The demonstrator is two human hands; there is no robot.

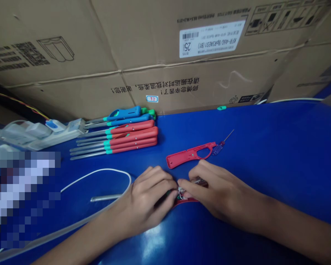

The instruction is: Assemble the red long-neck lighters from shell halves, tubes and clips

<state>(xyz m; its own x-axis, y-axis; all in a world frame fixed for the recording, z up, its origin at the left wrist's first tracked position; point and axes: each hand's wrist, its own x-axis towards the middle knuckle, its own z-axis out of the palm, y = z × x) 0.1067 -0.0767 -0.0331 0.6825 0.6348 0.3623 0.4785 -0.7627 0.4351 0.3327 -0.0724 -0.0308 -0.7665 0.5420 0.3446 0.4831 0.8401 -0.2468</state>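
Note:
My left hand (149, 200) and my right hand (212, 191) rest on the blue table (278, 154), fingertips meeting over a red tool handle half (186, 200) with small white wires inside. Both hands are closed in a pinch on it; most of the part is hidden under the fingers. A metal rod (105, 198) sticks out to the left from under my left hand. Just beyond the hands lies a separate red handle shell (190, 154), and a small purple-handled screwdriver (222, 144) lies by its right end.
A row of finished tools with red, blue and green handles (121, 138) lies at the back left. A white cable (99, 175) loops on the left, near a white power strip (38, 134). Large cardboard boxes (165, 55) wall off the back.

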